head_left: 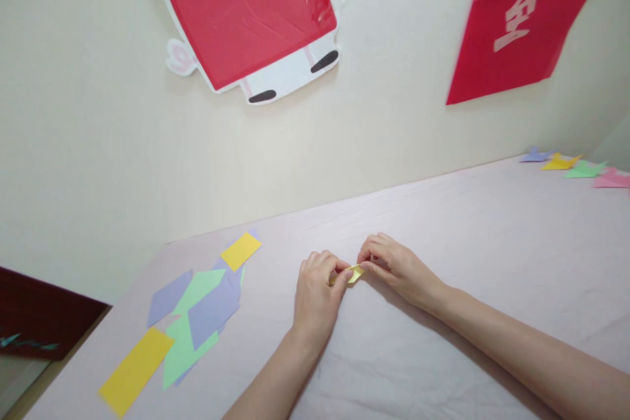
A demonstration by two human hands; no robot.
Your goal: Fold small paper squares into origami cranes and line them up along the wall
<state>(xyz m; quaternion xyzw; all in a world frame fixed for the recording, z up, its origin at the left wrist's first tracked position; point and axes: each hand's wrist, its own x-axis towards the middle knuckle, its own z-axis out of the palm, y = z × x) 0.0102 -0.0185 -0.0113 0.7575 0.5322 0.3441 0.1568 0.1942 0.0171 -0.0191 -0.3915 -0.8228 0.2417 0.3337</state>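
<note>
Both my hands meet at the middle of a pale pink table (472, 236). My left hand (317, 295) and my right hand (394, 266) each pinch one end of a small folded yellow paper (353, 273), held low over the cloth. Most of that paper is hidden by my fingers. To the left lies a loose spread of paper slips (207, 305) in yellow, green and lavender, a hand's width from my left hand.
Several folded paper shapes (575, 165) in purple, yellow, green and pink lie at the table's far right corner. A cream wall (147, 164) runs along the table's back edge, with a red-and-white cutout (246, 13) and a red sheet (522, 20) on it.
</note>
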